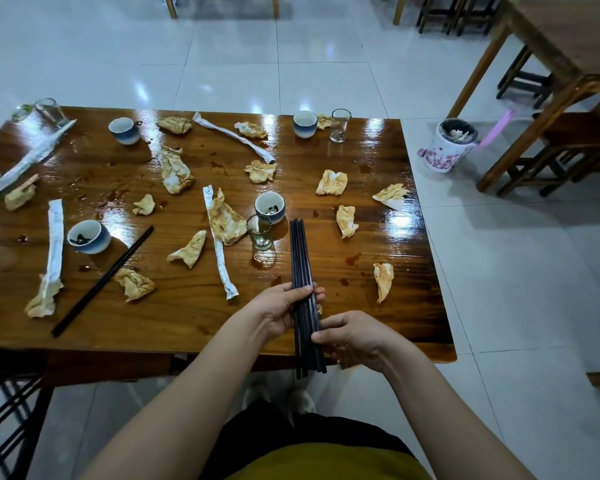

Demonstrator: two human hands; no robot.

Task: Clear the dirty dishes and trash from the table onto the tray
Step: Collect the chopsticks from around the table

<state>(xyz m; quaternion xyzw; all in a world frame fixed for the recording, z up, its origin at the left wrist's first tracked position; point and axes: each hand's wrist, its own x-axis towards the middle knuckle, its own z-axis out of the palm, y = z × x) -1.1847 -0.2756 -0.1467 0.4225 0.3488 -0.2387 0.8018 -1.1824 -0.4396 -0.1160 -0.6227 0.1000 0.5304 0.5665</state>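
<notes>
Left hand (281,315): curled round the bundle of chopsticks (299,258) near its middle, fingers wrapped from beneath.
Right hand (355,339): the bundle is pinched lower down, between thumb and fingers.
Bundle of chopsticks: held above the near edge of the table (378,317), far ends just beside a small glass (260,232) and a cup (270,206).
Loose chopsticks (104,280): laid slantwise on the left part.
Napkins (331,182): crumpled, stained, scattered over the table with paper sleeves (54,237).

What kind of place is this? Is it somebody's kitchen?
Probably a small restaurant after a meal, not a kitchen: the table is littered with dirty napkins and teacups, and a second table with stools stands close by.
</notes>
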